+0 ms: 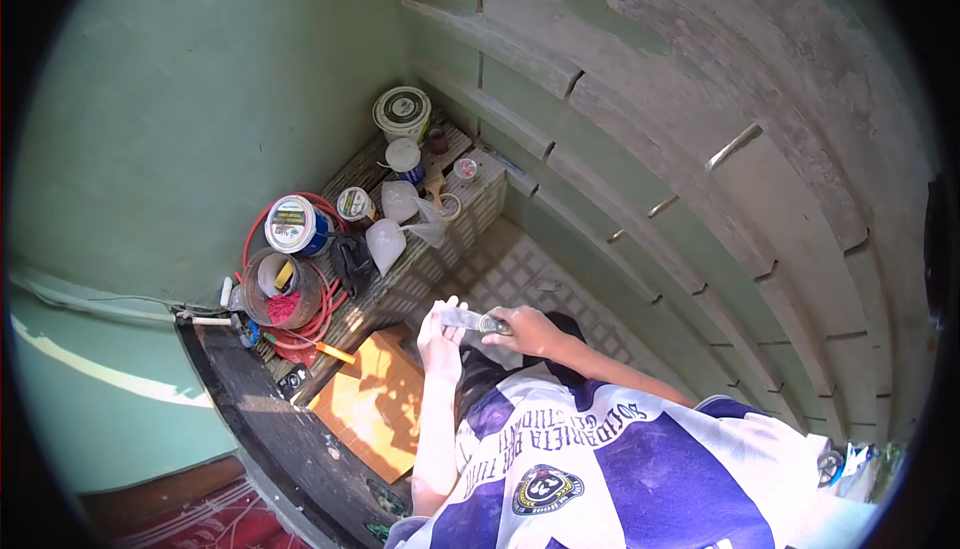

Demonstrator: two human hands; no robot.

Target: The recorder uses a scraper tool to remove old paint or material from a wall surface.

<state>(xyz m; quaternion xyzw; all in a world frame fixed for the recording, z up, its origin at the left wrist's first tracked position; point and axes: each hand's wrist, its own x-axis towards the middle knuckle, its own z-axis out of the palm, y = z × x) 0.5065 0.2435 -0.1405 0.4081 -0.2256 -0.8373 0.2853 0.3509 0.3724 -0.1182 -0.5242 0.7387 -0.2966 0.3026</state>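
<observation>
My right hand (528,333) grips the dark handle of a putty knife (466,319), its flat blade pointing left. Palm turned up, my left hand (436,345) is at the blade's far end. Some of its fingers show above and below the metal, and the blade lies across them. Whether those fingers press on the blade is hard to tell. Both hands are in front of my body, over the tiled floor (517,279).
Left of my hands, a slatted bench (465,196) carries lidded tubs (295,224), plastic bags of white material (386,243), a brush (435,183), a red hose (328,301) and a clear bucket (281,307) with pink contents. A green wall with grey horizontal ledges (637,121) rises at right.
</observation>
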